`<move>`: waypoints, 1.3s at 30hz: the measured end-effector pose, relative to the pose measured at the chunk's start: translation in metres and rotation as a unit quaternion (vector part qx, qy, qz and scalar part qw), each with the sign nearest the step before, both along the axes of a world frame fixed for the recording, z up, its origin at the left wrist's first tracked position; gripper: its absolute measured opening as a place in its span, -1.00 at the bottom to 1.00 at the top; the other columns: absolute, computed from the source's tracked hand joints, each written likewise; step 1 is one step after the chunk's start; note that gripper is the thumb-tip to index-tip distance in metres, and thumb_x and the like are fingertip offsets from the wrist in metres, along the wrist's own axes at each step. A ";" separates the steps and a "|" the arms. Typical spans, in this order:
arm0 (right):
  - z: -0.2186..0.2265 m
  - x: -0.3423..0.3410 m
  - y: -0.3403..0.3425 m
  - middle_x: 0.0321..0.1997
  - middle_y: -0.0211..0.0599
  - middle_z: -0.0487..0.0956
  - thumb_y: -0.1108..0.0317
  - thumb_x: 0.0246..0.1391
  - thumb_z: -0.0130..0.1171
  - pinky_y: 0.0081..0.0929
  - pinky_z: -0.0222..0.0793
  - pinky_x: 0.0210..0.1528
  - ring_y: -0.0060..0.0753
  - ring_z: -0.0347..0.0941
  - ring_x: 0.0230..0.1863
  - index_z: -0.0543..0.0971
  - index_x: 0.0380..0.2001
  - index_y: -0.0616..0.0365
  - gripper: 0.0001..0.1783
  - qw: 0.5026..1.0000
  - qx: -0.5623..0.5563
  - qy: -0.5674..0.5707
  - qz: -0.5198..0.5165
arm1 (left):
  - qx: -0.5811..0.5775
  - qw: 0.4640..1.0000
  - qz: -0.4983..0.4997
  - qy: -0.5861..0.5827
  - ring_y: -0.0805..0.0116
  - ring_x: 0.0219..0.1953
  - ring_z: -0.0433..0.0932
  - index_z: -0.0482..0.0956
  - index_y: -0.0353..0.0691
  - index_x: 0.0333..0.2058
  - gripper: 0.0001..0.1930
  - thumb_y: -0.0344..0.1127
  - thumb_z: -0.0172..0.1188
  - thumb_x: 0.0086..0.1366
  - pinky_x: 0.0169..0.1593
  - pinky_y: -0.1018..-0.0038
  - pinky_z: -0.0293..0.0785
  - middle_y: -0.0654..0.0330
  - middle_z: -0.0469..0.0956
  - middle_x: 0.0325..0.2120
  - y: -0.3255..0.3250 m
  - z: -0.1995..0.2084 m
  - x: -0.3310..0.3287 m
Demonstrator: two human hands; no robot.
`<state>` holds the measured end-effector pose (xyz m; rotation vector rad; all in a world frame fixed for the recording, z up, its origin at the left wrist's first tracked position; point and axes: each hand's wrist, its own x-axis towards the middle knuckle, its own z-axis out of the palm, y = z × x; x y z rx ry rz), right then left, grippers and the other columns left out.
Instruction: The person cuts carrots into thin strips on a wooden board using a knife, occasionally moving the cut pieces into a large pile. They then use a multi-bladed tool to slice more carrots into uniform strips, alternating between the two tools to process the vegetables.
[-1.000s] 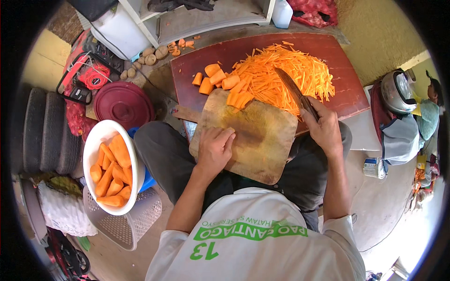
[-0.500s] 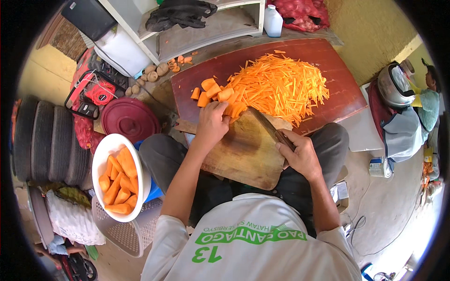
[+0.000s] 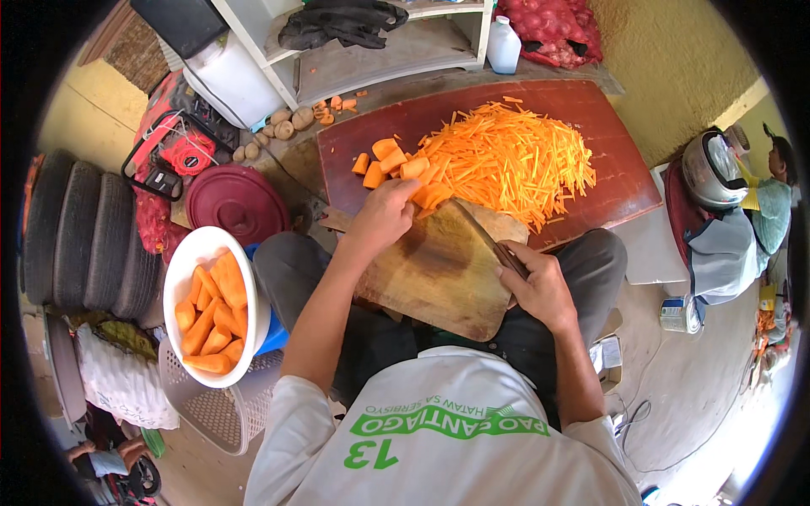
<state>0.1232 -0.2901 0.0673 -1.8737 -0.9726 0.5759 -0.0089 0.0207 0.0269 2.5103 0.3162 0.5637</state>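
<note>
My right hand (image 3: 540, 287) is wrapped round the handle of a knife (image 3: 481, 226), whose blade slants away to the upper left over a worn wooden chopping board (image 3: 413, 291) on my lap. At the board's far left edge my left hand (image 3: 384, 218) has its fingers bent against carrot slices (image 3: 434, 196); the fingertips are partly hidden. Just beyond lie several peeled carrot chunks (image 3: 386, 158). A large heap of carrot strips (image 3: 515, 156) spreads to their right on a dark red board (image 3: 620, 177).
On my left, a white basin (image 3: 177, 291) holds peeled carrots, near a dark red lid (image 3: 236, 211) and a perforated grey basket (image 3: 198, 396). Tyres (image 3: 110, 236) stand farther left. A white jug (image 3: 504, 46) is beyond the red board. Another person (image 3: 769, 194) is at the far right.
The view has shifted a little, moving the far things downward in the picture. My left hand stays by the carrot slices with its index finger straighter; the right keeps the knife on the board.
</note>
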 end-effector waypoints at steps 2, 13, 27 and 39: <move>0.006 -0.004 -0.005 -0.16 0.24 0.74 0.38 0.27 0.43 -0.09 0.66 -0.07 0.29 0.77 -0.09 0.70 0.17 0.26 -0.57 0.999 -0.028 -0.024 0.002 | -0.054 0.998 0.024 -0.011 -0.20 0.00 0.73 0.65 -0.33 0.27 -0.50 -0.61 0.23 0.34 0.08 0.06 0.68 -0.21 0.70 -0.01 -0.017 0.010 -0.008; 0.026 -0.030 -0.002 -0.08 0.26 0.74 0.39 0.30 0.40 0.03 0.65 -0.02 0.43 0.69 0.01 0.68 0.17 0.24 -0.60 0.994 -0.055 -0.048 0.084 | -0.170 0.979 0.076 -0.088 -0.21 -0.16 0.71 0.71 -0.44 0.15 -0.58 -0.65 0.32 0.31 -0.05 0.13 0.65 -0.16 0.70 -0.18 -0.098 -0.020 -0.061; 0.045 -0.038 0.002 -0.19 0.28 0.68 0.39 0.37 0.31 0.13 0.57 -0.12 0.52 0.62 -0.05 0.61 0.10 0.20 -0.71 0.985 -0.115 -0.023 0.129 | -0.013 0.999 0.025 -0.040 -0.12 -0.07 0.61 0.79 -0.29 -0.07 -0.74 -0.46 0.50 0.26 0.04 0.06 0.57 -0.01 0.63 -0.12 -0.090 -0.018 -0.072; 0.033 -0.059 0.008 -0.22 0.21 0.71 0.37 0.33 0.41 0.16 0.62 -0.13 0.39 0.71 -0.17 0.51 0.31 0.32 -0.44 0.974 -0.086 -0.141 0.154 | 0.022 0.998 -0.024 0.056 -0.08 0.03 0.51 0.75 -0.35 -0.03 -0.55 -0.46 0.45 0.02 0.16 0.10 0.55 0.02 0.53 -0.05 -0.091 -0.007 -0.073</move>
